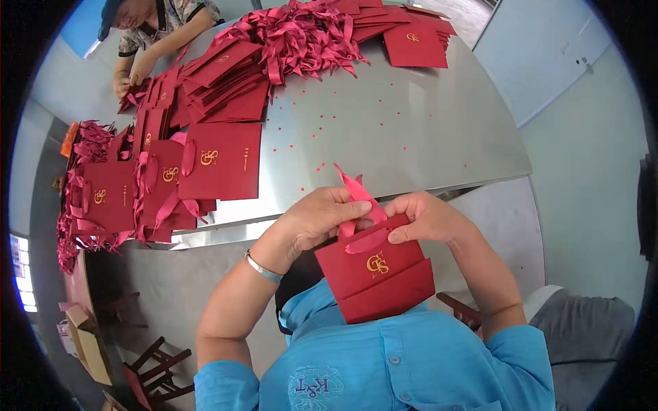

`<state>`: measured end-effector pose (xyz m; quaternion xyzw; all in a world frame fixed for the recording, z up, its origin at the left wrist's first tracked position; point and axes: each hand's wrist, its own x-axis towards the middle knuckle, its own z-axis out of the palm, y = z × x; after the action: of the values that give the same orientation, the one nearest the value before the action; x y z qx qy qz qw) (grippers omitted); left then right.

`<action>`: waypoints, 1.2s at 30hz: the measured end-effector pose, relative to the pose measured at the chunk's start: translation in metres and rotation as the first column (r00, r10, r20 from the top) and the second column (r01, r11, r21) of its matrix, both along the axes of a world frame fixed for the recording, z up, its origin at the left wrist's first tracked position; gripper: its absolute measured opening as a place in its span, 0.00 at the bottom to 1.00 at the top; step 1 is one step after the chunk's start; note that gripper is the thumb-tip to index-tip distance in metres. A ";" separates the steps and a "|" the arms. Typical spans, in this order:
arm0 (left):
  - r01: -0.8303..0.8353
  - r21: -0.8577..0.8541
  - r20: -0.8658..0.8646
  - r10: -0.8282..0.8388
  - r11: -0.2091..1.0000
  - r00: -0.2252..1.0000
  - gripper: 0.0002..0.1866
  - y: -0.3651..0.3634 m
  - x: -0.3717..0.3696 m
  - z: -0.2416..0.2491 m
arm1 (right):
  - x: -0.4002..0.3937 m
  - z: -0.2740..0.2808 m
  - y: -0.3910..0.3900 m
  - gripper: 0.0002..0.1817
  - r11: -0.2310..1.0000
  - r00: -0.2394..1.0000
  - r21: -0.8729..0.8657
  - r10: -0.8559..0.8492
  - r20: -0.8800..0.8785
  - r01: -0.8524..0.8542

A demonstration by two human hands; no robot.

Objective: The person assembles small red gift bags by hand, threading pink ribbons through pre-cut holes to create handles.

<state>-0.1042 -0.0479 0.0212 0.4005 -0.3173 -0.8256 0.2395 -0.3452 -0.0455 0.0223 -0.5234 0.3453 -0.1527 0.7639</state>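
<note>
A small dark red paper bag with a gold monogram is held against my front, above my lap. My left hand pinches a pink ribbon at the bag's top edge, and the ribbon's end sticks up past my thumb. On the other side, my right hand grips the bag's upper corner, thumb on the front face and fingers behind it. A ribbon handle loop lies across the bag's front, just above the monogram. My fingertips behind the bag are hidden.
A metal table lies ahead, dotted with small red scraps. Stacked red bags cover its left side, beside a heap of pink ribbons. More bags lie at the back. Another person handles a bag at far left. A wooden stool stands below.
</note>
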 end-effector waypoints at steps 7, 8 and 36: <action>-0.211 -0.058 -0.080 0.206 0.976 0.975 0.11 -0.003 -0.006 0.008 | 0.005 0.001 0.000 0.18 0.999 0.998 0.003 -0.038 0.050 0.038; -0.260 -0.049 -0.146 0.250 0.964 0.957 0.11 -0.003 -0.006 0.007 | 0.004 -0.003 0.000 0.18 1.000 0.998 0.003 -0.024 0.056 0.024; -0.345 -0.196 -0.030 0.346 0.918 0.938 0.20 0.055 0.034 0.006 | 0.021 -0.001 -0.001 0.18 0.991 0.988 -0.008 -0.136 0.069 0.137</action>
<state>-0.0699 0.0075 0.0271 0.4263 -0.3232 -0.7336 0.4191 -0.3240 -0.0468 0.0216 -0.4979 0.3532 -0.2245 0.7595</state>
